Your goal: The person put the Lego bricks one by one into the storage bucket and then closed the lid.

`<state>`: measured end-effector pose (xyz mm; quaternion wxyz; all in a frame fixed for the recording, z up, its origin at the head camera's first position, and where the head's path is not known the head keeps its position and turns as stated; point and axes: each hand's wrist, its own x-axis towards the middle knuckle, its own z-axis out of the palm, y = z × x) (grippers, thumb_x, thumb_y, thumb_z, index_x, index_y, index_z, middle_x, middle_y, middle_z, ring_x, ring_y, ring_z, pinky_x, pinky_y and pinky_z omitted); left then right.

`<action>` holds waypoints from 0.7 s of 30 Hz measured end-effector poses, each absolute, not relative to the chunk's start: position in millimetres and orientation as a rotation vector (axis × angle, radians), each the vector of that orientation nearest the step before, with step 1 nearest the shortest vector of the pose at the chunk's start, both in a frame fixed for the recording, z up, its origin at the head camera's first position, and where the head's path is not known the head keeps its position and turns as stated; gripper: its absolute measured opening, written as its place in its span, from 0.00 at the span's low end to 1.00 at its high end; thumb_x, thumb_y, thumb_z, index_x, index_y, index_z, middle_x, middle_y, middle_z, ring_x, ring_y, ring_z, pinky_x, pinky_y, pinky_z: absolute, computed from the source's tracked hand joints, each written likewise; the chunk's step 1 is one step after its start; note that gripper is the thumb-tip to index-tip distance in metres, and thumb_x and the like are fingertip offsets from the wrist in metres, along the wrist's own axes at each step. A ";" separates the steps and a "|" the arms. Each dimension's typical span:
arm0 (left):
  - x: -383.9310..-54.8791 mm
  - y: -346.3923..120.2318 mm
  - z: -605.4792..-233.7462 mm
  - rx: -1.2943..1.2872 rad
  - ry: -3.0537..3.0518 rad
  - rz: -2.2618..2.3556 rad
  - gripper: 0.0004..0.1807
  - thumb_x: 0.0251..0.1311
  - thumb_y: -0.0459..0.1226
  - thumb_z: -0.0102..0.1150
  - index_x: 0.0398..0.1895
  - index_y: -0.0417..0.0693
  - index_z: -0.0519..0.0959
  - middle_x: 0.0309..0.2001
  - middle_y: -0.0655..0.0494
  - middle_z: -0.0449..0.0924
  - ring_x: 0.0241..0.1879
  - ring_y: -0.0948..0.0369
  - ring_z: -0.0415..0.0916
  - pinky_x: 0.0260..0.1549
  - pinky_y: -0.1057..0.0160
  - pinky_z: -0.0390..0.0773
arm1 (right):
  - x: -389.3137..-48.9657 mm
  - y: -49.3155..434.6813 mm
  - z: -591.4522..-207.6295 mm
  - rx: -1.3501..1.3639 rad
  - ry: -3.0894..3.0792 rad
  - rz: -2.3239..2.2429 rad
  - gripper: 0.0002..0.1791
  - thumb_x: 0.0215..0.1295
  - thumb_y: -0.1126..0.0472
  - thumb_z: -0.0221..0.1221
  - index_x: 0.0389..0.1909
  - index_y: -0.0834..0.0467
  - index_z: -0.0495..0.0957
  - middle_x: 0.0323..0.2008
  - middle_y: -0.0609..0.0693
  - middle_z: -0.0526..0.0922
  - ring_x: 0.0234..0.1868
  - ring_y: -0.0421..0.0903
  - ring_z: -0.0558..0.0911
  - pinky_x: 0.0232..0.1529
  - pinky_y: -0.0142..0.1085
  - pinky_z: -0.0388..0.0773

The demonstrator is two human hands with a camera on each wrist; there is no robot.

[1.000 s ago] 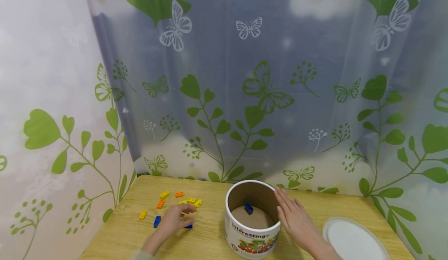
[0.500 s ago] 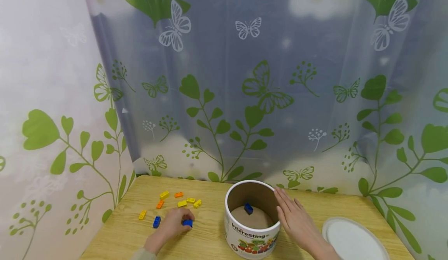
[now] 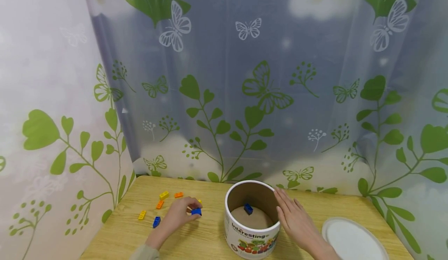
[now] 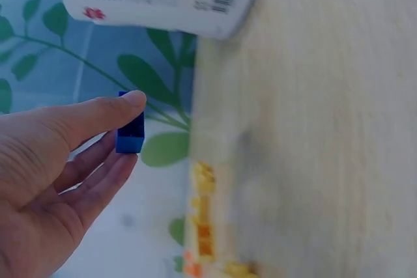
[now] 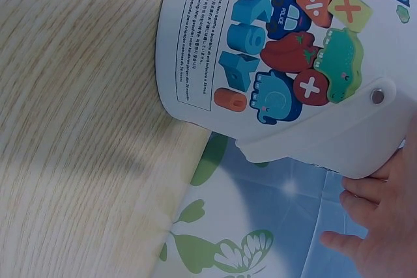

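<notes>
My left hand (image 3: 179, 214) pinches a blue toy brick (image 3: 196, 212) between thumb and fingers, left of the round tub. In the left wrist view the brick (image 4: 130, 136) shows between the thumb and fingertips, above the table. The white tub (image 3: 252, 244) stands with its top uncovered, and another blue brick (image 3: 248, 208) lies on its floor. My right hand (image 3: 297, 224) rests with straight fingers against the tub's right rim. In the right wrist view the fingers touch the printed tub (image 5: 195, 50) near its handle.
Left of my left hand lie a blue brick (image 3: 156, 222), yellow bricks (image 3: 142, 215) and orange bricks (image 3: 160, 204). A white round lid (image 3: 353, 240) lies on the wooden table (image 3: 119, 236) at right. A patterned curtain (image 3: 224, 96) hangs behind the table.
My left hand has taken hold of the blue brick from the table and moved it up and right towards the tub. The right hand has stayed at the rim.
</notes>
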<state>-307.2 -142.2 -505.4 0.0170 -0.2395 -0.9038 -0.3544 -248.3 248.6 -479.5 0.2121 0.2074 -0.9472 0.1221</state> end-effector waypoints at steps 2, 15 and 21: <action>-305.7 -137.1 -498.5 -0.747 -2.776 -1.101 0.10 0.56 0.34 0.74 0.40 0.49 0.85 0.38 0.57 0.83 0.39 0.55 0.82 0.35 0.64 0.84 | -248.2 248.2 -479.1 0.574 -2.630 0.345 0.28 0.77 0.60 0.52 0.74 0.62 0.65 0.75 0.56 0.63 0.73 0.57 0.66 0.67 0.61 0.68; -304.0 -112.9 -465.1 -0.855 -2.641 -1.135 0.10 0.58 0.34 0.73 0.42 0.49 0.84 0.41 0.53 0.85 0.41 0.54 0.84 0.40 0.55 0.87 | -247.5 249.0 -479.2 0.557 -2.663 0.351 0.28 0.78 0.60 0.51 0.75 0.63 0.64 0.76 0.56 0.63 0.74 0.56 0.66 0.68 0.61 0.67; -307.0 -99.3 -452.1 -0.883 -2.587 -1.083 0.11 0.58 0.35 0.73 0.44 0.49 0.85 0.41 0.56 0.85 0.41 0.57 0.84 0.40 0.62 0.86 | -247.8 247.2 -477.7 0.565 -2.654 0.336 0.28 0.77 0.60 0.51 0.75 0.63 0.64 0.75 0.57 0.63 0.73 0.57 0.66 0.68 0.60 0.67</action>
